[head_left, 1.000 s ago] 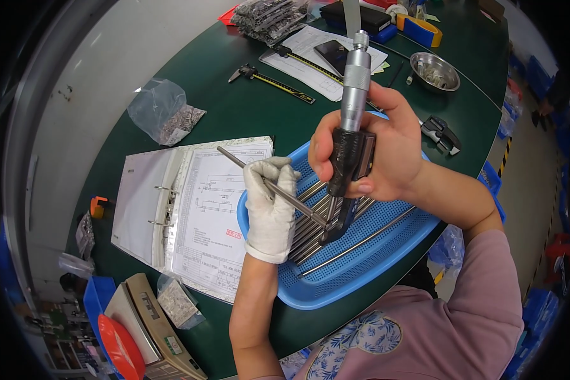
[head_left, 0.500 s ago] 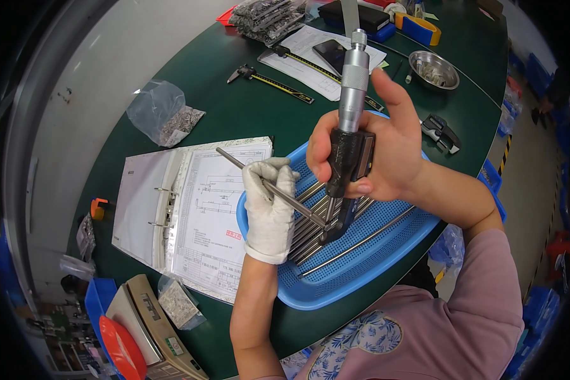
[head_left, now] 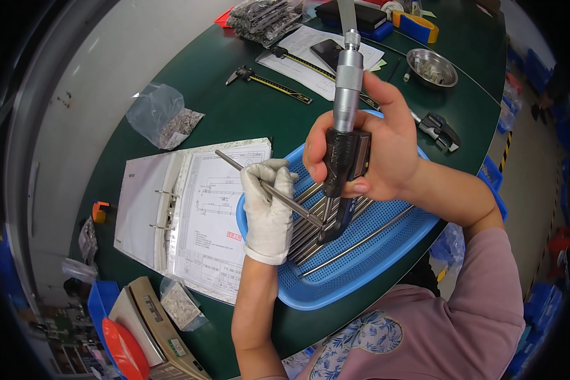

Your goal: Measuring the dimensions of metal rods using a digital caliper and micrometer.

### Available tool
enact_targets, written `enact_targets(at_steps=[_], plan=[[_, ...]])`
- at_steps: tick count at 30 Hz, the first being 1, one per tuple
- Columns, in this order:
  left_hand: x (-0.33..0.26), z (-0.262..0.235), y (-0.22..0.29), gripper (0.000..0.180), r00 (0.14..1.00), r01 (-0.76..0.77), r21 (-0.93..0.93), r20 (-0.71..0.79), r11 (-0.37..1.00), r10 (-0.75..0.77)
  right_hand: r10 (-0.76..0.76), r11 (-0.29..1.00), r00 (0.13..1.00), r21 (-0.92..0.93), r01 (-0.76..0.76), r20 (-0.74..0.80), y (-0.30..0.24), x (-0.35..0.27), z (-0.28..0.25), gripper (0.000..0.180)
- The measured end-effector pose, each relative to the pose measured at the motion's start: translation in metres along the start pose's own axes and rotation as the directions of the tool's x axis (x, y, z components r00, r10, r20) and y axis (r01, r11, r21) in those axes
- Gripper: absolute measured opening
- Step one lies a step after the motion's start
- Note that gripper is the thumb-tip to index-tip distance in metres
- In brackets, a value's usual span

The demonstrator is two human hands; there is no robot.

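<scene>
My left hand [head_left: 267, 212], in a white glove, is closed around a thin metal rod [head_left: 230, 160] that slants down to the right. The rod's lower end lies at the jaws of a micrometer [head_left: 346, 95] with a silver barrel and a black frame. My bare right hand [head_left: 380, 149] grips that micrometer upright by its frame, thumb raised along the barrel. Under both hands a blue perforated basket [head_left: 335, 294] holds several more metal rods [head_left: 354, 240]. Whether the jaws touch the rod cannot be made out.
Left of the basket lies an open ring binder [head_left: 215, 221] with drawings. A scale [head_left: 155, 316] with a red dish stands lower left. Farther back are a caliper [head_left: 269, 85], a phone [head_left: 329, 54], a metal bowl [head_left: 432, 68], another caliper-like gauge [head_left: 438, 130] and bagged parts [head_left: 171, 120].
The micrometer and my right hand have shifted very slightly left. My left hand keeps the rod at nearly the same slant.
</scene>
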State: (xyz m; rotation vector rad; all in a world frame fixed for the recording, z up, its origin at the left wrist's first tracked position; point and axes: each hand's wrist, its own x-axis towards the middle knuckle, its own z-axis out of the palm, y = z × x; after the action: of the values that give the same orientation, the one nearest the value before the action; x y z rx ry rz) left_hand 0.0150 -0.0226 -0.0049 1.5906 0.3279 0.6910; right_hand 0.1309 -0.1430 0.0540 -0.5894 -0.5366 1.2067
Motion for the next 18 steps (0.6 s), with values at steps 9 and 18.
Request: enact_targets(at_steps=[9,18], plan=[[-0.001,-0.001,0.0,0.016,1.0,-0.006,0.008,-0.008,1.0,0.006,-0.011,1.0,0.997,0.023,0.01,0.074,0.004,0.003,-0.007,0.08],[-0.001,-0.004,-0.006,0.017,1.0,-0.012,-0.023,0.017,1.0,0.013,0.077,0.997,0.997,0.02,-0.077,0.014,0.0,0.002,-0.003,0.084]])
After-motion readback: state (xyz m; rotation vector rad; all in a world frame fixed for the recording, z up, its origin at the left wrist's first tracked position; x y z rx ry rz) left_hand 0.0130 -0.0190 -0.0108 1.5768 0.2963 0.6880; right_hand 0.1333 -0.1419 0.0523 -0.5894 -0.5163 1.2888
